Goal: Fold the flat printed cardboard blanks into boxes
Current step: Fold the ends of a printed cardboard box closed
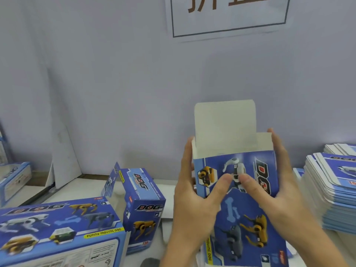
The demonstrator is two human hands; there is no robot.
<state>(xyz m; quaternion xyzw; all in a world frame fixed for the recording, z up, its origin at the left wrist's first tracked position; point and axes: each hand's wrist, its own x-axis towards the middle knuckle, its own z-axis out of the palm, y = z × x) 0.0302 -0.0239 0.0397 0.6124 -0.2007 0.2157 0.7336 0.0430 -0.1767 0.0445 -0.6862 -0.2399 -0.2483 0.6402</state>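
Observation:
A blue printed cardboard box (248, 224) with robot-dog pictures stands upright in front of me, squared into a tube, its white top flap (225, 124) sticking up. My left hand (194, 201) grips its left side, thumb pressed on the front panel. My right hand (273, 187) grips the right side, thumb on the front next to the left thumb. A tall stack of flat printed blanks (335, 189) lies at the right.
Folded boxes stand on the white table (169, 191): a large one (57, 228) at lower left, an upright one (143, 207) beside it, another (15, 178) at far left. A white board (65, 157) leans on the pale wall, which carries a paper sign (229, 14).

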